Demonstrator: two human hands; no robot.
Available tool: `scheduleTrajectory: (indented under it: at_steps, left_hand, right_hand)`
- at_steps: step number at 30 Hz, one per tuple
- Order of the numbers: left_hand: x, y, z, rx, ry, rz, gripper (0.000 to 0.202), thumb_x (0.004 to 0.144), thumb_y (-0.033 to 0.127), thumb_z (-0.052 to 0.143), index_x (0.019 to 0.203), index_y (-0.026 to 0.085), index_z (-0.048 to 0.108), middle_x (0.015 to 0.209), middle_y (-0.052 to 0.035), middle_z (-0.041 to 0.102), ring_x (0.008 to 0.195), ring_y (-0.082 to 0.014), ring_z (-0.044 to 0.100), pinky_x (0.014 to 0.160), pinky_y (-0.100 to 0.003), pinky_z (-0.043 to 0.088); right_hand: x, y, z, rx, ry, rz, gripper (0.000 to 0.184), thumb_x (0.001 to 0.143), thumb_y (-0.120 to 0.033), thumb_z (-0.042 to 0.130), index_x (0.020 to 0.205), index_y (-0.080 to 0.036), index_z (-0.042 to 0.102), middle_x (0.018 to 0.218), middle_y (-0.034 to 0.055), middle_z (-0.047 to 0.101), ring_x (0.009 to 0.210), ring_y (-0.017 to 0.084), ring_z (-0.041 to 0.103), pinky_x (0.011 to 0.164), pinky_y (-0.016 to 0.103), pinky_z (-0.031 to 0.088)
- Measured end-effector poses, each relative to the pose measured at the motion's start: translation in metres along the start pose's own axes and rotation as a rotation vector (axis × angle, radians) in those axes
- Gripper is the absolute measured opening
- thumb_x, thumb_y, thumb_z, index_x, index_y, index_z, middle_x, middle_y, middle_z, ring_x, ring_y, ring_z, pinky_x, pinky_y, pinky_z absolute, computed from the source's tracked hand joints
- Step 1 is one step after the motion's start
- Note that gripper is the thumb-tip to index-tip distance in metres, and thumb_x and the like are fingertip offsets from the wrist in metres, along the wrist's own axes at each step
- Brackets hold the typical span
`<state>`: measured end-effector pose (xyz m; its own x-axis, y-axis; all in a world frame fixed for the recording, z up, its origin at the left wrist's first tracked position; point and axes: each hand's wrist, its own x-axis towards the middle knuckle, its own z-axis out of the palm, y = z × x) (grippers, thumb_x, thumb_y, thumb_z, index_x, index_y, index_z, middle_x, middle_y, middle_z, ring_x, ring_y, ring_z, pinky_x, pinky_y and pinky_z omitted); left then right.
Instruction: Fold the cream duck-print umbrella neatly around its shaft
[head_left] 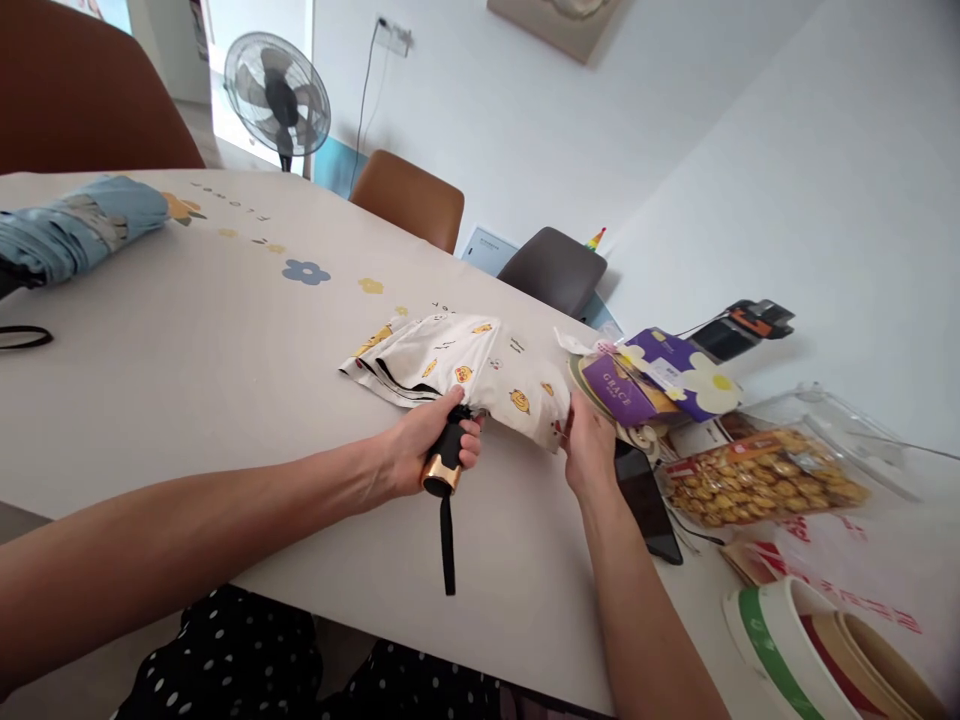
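Note:
A white folding umbrella (487,365) with small yellow and orange prints lies loosely folded just over the table, its fabric spread to both sides. My left hand (431,440) is wrapped round its black handle, which ends in a gold band with a black strap hanging down. At the right edge of the fabric, my right hand (589,445) pinches the cloth, with some fingers hidden behind it. A light blue folded umbrella (90,225) rests at the far left of the table, apart from both hands.
Right of my right hand lie a dark phone or tablet (646,500), a purple box (626,385), a clear container of brown snacks (772,480) and tape rolls (780,640). Beyond the white table (187,390) stand chairs (412,195) and a fan (277,95).

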<state>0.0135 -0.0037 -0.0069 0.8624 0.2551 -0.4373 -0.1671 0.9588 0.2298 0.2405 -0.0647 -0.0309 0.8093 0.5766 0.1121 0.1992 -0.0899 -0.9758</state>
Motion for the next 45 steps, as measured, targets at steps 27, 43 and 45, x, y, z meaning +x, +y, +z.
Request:
scheduleTrajectory:
  at_steps: [27,43,45]
  left_hand:
    - [0.003,-0.001,0.000,0.152,0.092,-0.018,0.033,0.088,0.043,0.040,0.076,0.013,0.046,0.058,0.0019,0.042,0.042,-0.0055,0.040,0.036,-0.016,0.036]
    - [0.005,-0.001,-0.001,0.506,0.306,0.114,0.027,0.074,0.040,0.059,0.080,0.016,0.050,0.073,-0.0021,0.056,0.044,-0.0096,0.048,0.041,-0.028,0.048]
    - [0.005,-0.001,-0.001,0.552,0.343,0.134,0.034,0.073,0.047,0.061,0.079,0.016,0.048,0.070,-0.0014,0.054,0.041,-0.0088,0.045,0.036,-0.026,0.044]
  right_hand:
    - [0.007,-0.103,0.105,0.517,-0.305,0.108,0.006,0.068,-0.011,0.059,0.067,-0.017,0.056,0.061,-0.0039,0.058,0.059,0.010,0.058,0.059,0.020,0.052]
    - [-0.005,-0.081,0.153,0.264,-0.596,0.211,0.007,0.063,-0.010,0.060,0.064,-0.016,0.057,0.055,-0.0032,0.052,0.066,0.015,0.059,0.063,0.030,0.052]
    - [-0.006,-0.080,0.155,0.246,-0.622,0.228,0.006,0.064,-0.011,0.060,0.064,-0.016,0.057,0.054,-0.0032,0.052,0.064,0.015,0.059,0.061,0.030,0.053]
